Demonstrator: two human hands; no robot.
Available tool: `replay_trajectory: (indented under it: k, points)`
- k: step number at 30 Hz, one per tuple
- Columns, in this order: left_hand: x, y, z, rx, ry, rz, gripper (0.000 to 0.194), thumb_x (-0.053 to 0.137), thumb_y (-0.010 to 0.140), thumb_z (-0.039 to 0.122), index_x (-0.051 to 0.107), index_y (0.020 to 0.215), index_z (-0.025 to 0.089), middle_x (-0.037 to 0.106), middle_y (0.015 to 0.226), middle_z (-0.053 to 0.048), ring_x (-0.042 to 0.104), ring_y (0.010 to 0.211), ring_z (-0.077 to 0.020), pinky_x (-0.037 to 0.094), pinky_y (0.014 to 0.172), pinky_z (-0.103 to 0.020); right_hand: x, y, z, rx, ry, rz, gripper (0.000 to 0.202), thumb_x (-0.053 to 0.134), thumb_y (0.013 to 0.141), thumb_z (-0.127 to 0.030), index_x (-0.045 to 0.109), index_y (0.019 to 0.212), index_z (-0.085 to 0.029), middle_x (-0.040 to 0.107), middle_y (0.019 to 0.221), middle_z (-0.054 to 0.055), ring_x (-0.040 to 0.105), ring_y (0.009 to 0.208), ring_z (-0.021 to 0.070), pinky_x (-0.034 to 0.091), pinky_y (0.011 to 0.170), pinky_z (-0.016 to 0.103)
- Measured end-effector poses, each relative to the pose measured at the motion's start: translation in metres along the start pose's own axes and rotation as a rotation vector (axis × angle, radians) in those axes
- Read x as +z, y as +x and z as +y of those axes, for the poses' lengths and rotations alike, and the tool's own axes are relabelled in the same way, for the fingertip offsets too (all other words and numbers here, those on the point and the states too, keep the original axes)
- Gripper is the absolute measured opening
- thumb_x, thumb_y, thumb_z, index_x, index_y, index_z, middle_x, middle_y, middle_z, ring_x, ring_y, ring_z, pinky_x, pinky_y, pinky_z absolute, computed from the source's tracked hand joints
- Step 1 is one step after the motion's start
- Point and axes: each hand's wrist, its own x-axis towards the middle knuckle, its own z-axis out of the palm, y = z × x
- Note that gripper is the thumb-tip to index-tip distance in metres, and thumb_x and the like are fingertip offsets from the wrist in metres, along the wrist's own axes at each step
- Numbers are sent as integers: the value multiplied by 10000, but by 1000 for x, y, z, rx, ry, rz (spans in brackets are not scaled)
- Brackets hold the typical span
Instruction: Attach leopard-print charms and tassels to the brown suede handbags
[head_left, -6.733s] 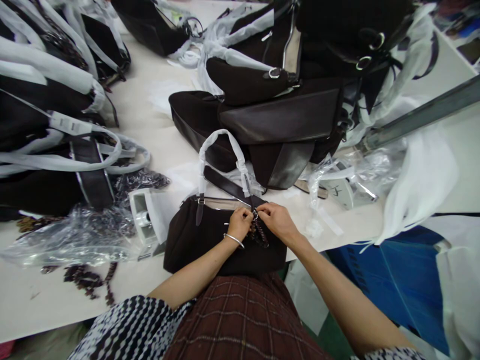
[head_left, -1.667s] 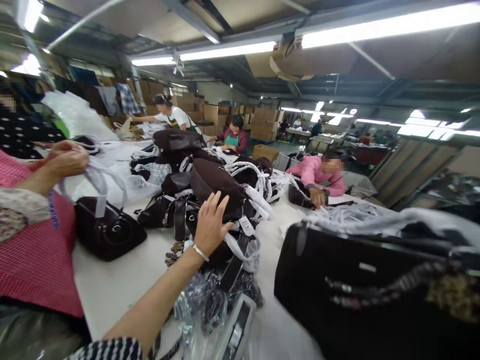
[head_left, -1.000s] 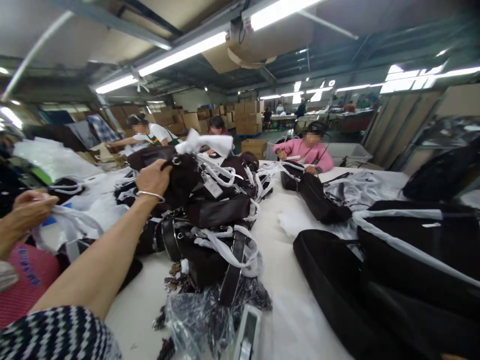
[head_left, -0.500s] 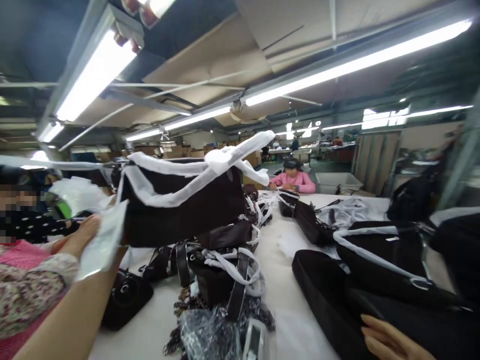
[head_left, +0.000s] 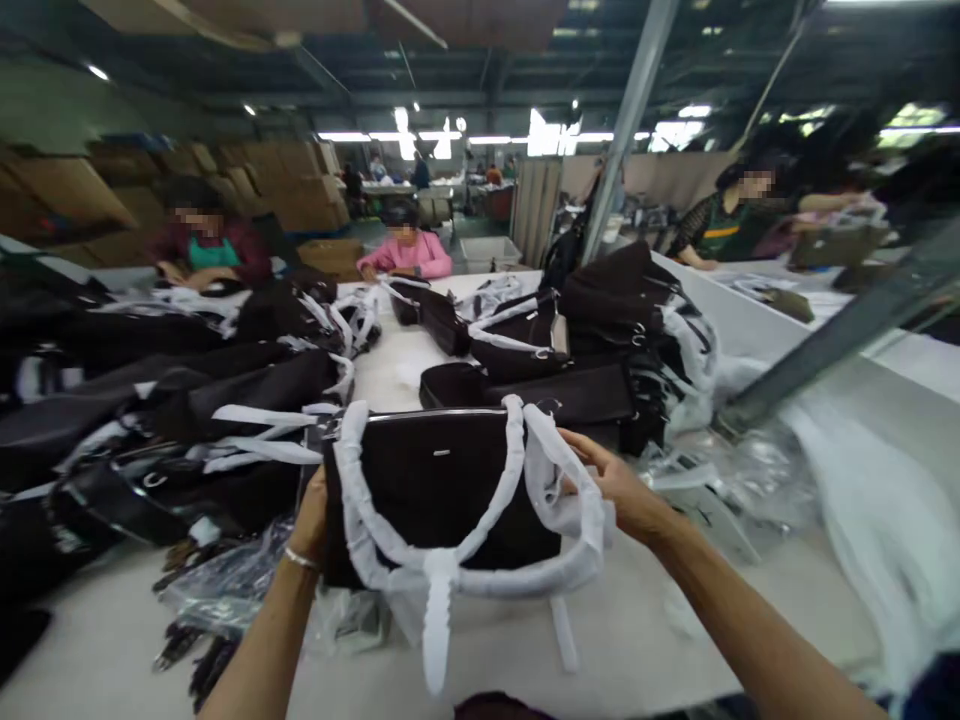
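A black handbag is held upright in front of me above the white table. Its handles are wrapped in white paper and hang down over the front, with a loose strip at the bottom. My left hand grips the bag's left side, its fingertips partly hidden. On the other side, my right hand is closed around the bag's right edge beside the wrapped handle. A small metal plate shows near the top of the bag.
Black bags are piled on the left, and more bags lie beyond mine. Clear plastic and chains lie left of my arm. A slanted metal post stands at right. Several people work farther off.
The view has swung right and downward. The wrapped-handle bag, earlier raised at the left, is now in front of me. My right hand has left another black bag and holds this one.
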Motion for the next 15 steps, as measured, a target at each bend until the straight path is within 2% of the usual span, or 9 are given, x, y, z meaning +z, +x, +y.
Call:
replay_trajectory:
  k: [3, 6, 8, 10, 15]
  points:
    - [38, -5, -65, -142, 13, -193, 622, 759, 619, 510, 654, 1104, 136, 715, 1042, -78, 608, 1067, -319, 474, 959, -409, -19, -24, 63, 196, 38, 158, 645, 724, 711, -400, 534, 1313, -263, 635, 1248, 85, 625, 1084, 264, 547, 836, 370]
    - [47, -7, -98, -182, 39, -209, 625, 756, 573, 496, 662, 1080, 142, 726, 1034, -77, 593, 1115, -321, 451, 978, -406, -20, -36, 102, 286, 71, 195, 576, 687, 751, -417, 548, 1282, -245, 592, 1310, 105, 595, 1137, 261, 540, 824, 364]
    - [40, -10, -102, -176, 31, -185, 612, 731, 610, 484, 651, 1117, 151, 720, 1067, -71, 572, 1157, -307, 445, 988, -391, -16, -35, 110, 283, 42, 193, 591, 709, 734, -417, 551, 1276, -245, 579, 1325, 112, 601, 1122, 269, 539, 825, 375]
    - [32, -13, -97, -186, 0, -201, 601, 722, 639, 459, 641, 1145, 144, 706, 1110, -77, 569, 1164, -289, 450, 982, -367, -11, -28, 109, 249, -32, 194, 632, 743, 700, -424, 552, 1272, -237, 586, 1313, 115, 611, 1095, 278, 536, 846, 385]
    - [20, -15, -82, -259, -161, -261, 543, 725, 643, 294, 616, 1153, 143, 693, 1105, -72, 627, 1020, -232, 488, 891, -309, -1, -7, 95, 246, -277, 233, 777, 745, 684, -515, 473, 1344, -209, 580, 1316, 135, 636, 1035, 296, 537, 859, 416]
